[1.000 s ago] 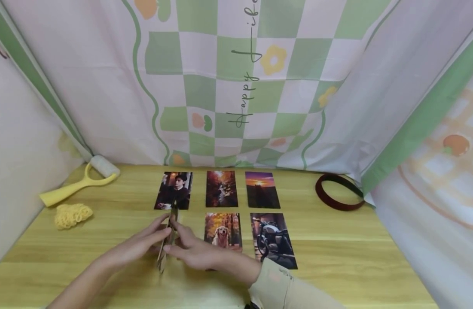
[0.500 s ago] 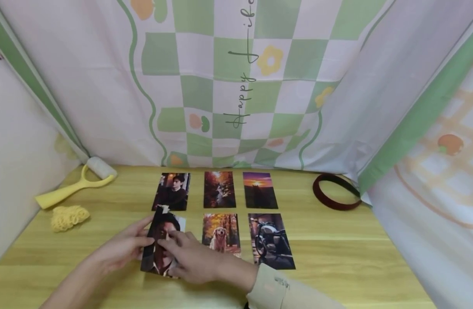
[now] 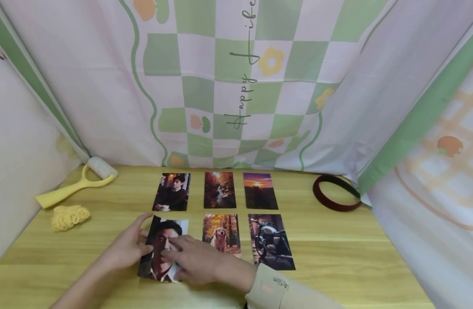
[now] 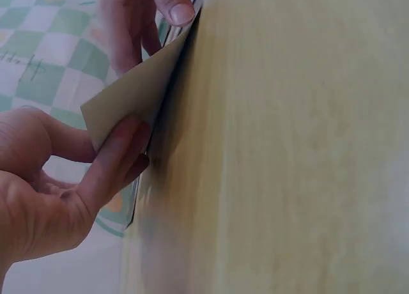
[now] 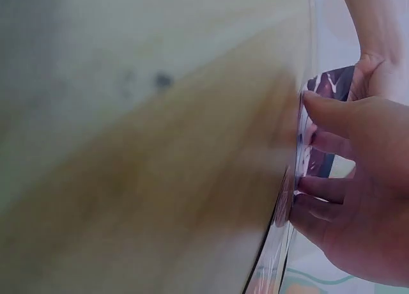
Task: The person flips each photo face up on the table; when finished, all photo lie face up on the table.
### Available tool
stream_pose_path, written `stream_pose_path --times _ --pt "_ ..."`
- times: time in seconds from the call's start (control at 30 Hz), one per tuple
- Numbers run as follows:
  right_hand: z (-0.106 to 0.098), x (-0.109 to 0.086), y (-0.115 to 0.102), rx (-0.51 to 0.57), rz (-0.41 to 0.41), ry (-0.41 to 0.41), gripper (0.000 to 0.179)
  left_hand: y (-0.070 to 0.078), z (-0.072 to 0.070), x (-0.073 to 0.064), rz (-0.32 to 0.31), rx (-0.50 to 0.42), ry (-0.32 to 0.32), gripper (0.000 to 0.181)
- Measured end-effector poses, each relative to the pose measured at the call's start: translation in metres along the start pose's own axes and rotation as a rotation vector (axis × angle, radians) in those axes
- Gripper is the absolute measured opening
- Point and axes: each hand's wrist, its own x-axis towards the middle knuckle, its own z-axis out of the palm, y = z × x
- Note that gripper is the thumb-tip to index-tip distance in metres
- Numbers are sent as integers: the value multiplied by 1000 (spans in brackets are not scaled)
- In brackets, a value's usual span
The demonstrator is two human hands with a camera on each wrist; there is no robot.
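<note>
A portrait photo (image 3: 160,234) lies picture side up at the front left of the group, its left side lifted off the table. My left hand (image 3: 122,246) pinches that raised side, and the left wrist view shows the photo's plain back (image 4: 131,92) with fingers against it. My right hand (image 3: 201,259) rests its fingertips on the picture and along the right edge, which is low at the tabletop. Behind it lies a photo of a seated person (image 3: 172,193). To the right, a dog photo (image 3: 221,227) is partly hidden by my right hand.
A stream photo (image 3: 220,190), a sunset photo (image 3: 260,191) and a motorcycle photo (image 3: 273,242) lie to the right. At left are a yellow-handled roller (image 3: 75,184) and a yellow mesh bundle (image 3: 70,218). A dark red ring (image 3: 323,195) lies at right, before the curtain (image 3: 236,98).
The portrait photo was edge-on between both hands, then turned picture side up. It has come down and slid slightly towards me, clear of the seated-person photo.
</note>
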Motion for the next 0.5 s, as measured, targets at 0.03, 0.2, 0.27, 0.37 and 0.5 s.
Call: stream_pose_path --times 0.03,0.2,0.27,0.37,0.5 --pt "0 0 0 -8 -2 -2 64 1 0 0 2 66 21 78" --pt "-4 0 0 -27 -14 -31 60 3 3 1 -9 282 55 40" --pt "-5 1 0 -33 -15 -46 59 4 4 1 -13 334 58 36" --pt "-6 2 0 -33 -11 -67 59 6 6 1 -14 419 67 36" --pt "-6 2 2 -16 -9 -94 59 11 8 2 -34 507 49 40"
